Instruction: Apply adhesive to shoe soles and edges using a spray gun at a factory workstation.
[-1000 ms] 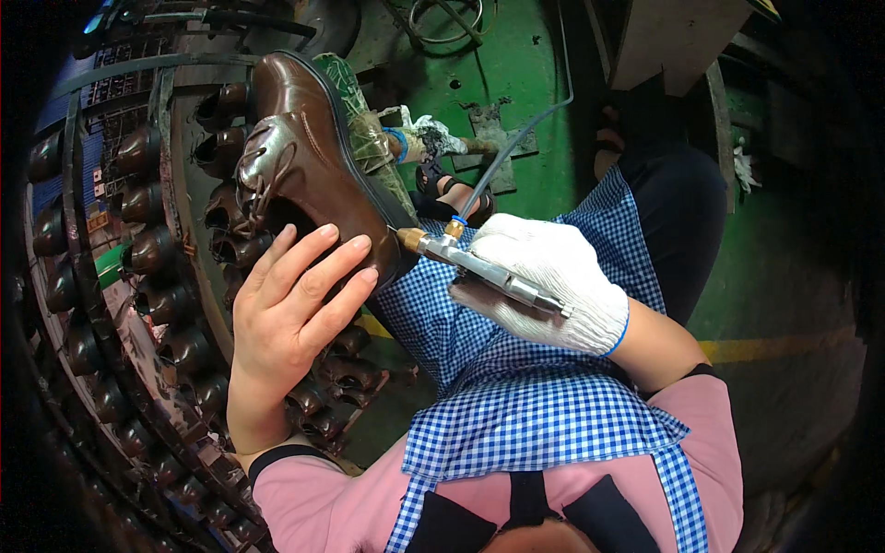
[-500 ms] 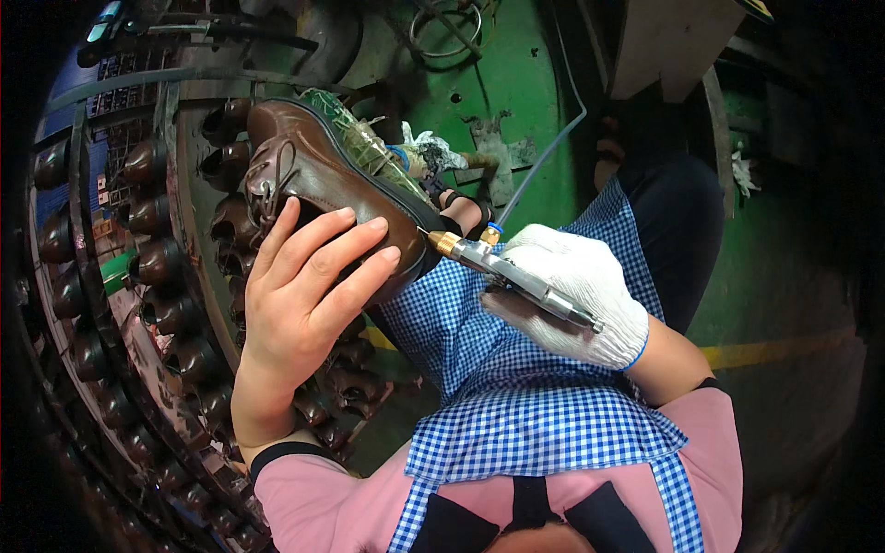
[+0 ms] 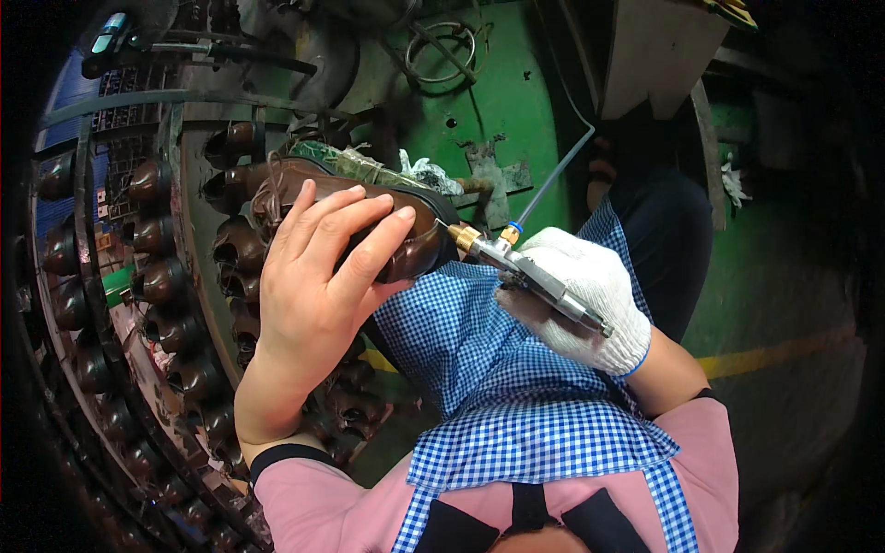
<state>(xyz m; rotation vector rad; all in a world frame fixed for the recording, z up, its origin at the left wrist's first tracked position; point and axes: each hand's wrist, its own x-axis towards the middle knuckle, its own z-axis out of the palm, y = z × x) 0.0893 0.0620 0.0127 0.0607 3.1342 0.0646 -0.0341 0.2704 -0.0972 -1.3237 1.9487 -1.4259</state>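
Note:
My bare left hand (image 3: 327, 253) is wrapped round a brown leather lace-up shoe (image 3: 412, 251), fingers spread over its upper and the thumb out of sight. The shoe lies tilted on its side, laces to the left and dark sole edge to the right. In a white knit glove, my right hand (image 3: 590, 290) grips a metal spray gun (image 3: 546, 281) with a brass nozzle. That nozzle points at the heel end of the shoe, very close to it. A grey air hose (image 3: 553, 175) runs up from the gun's blue fitting.
Racks of brown shoes (image 3: 159, 230) fill the left side. A plastic-wrapped support (image 3: 364, 168) stands behind the shoe. Farther off are a metal ring (image 3: 441, 51) on the green floor (image 3: 512, 92) and a pale box-like stand (image 3: 659, 55). My blue checked apron (image 3: 544, 424) covers my lap.
The shoe has rolled and its toe-to-heel line lies flatter, showing more of its side. My left hand has turned with it. The spray gun has shifted slightly right, still at the heel.

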